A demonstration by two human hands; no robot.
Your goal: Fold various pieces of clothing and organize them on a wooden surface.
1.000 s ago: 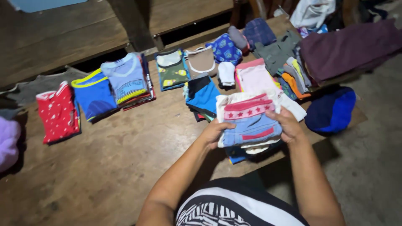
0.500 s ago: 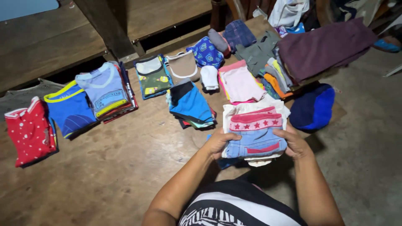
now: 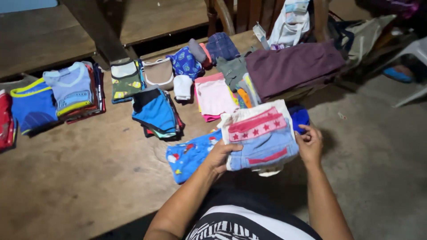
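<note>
Hands are set on either side of a small stack of folded clothes (image 3: 262, 138), which is held up just off the near edge of the desk (image 3: 80, 178). The left hand (image 3: 219, 156) is closed on the stack's left side, thumb on top and fingers (image 3: 213, 171) underneath, while the right hand (image 3: 310, 144) pinches the right edge, so that the folds are kept squared and the layers are kept from sliding. A white piece with a pink starred band is seen on top, a light blue piece below it. Just beside the left hand, a blue printed garment (image 3: 189, 155) lies flat at the desk's near edge. Farther in, folded piles (image 3: 155, 113) are laid in rows toward the far edge, apparently sorted by kind, with a dark purple cloth (image 3: 293, 66) draped at the far right corner.
</note>
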